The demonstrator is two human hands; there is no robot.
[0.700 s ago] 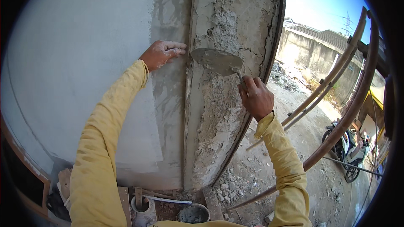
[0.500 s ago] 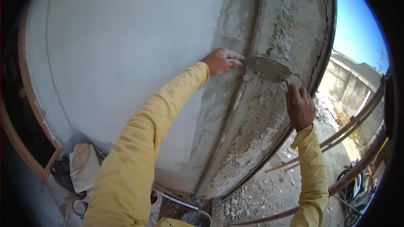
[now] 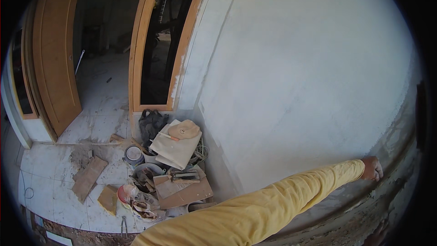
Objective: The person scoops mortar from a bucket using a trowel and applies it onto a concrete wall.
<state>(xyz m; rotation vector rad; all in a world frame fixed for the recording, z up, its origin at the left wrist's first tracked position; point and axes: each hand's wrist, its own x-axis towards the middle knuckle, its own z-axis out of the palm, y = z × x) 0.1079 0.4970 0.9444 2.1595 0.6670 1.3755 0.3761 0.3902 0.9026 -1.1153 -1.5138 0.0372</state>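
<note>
A wooden door (image 3: 57, 50), part-coated wall (image 3: 309, 73) and dirt-strewn floor tiles (image 3: 41, 159) show a house under building work.

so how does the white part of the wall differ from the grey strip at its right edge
The white area is pale and fairly even; the grey strip is darker and blotchy. The white area is broad, while the grey strip is narrow. Both belong to the same wall.

My left hand (image 3: 373, 169) at the pale wall (image 3: 296, 86), yellow sleeve (image 3: 255, 205) outstretched, clutter (image 3: 178, 149) heaped at the right edge of the tiled floor (image 3: 57, 169)
</note>
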